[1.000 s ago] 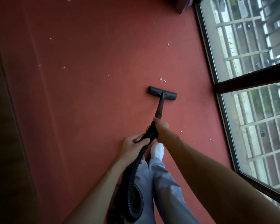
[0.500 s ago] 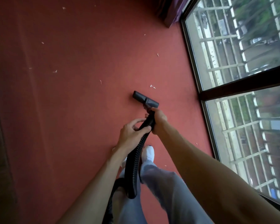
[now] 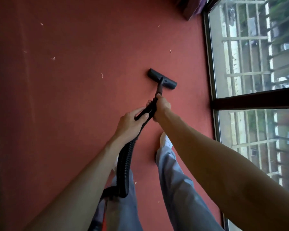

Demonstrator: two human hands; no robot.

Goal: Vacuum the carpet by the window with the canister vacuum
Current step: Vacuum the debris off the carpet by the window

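A black floor nozzle (image 3: 162,80) lies flat on the red carpet (image 3: 83,104), on a short wand that runs back to my hands. My right hand (image 3: 162,106) grips the wand's lower end where the ribbed black hose (image 3: 125,164) begins. Just behind it, my left hand (image 3: 132,120) holds the hose with fingers curled round it. The hose loops down past my left leg toward the frame's bottom edge. The canister itself is out of sight. Small pale scraps (image 3: 53,58) dot the carpet to the left and beyond the nozzle.
A tall window (image 3: 250,67) with a dark frame and outside bars runs along the right side. A purple curtain's foot (image 3: 193,9) hangs at the top by the window. My legs in light trousers and a white shoe (image 3: 164,140) stand behind the nozzle.
The nozzle has been pushed forward over the spot where a white scrap lay, and that scrap no longer shows. Both hands kept their grip; my right foot stepped forward.
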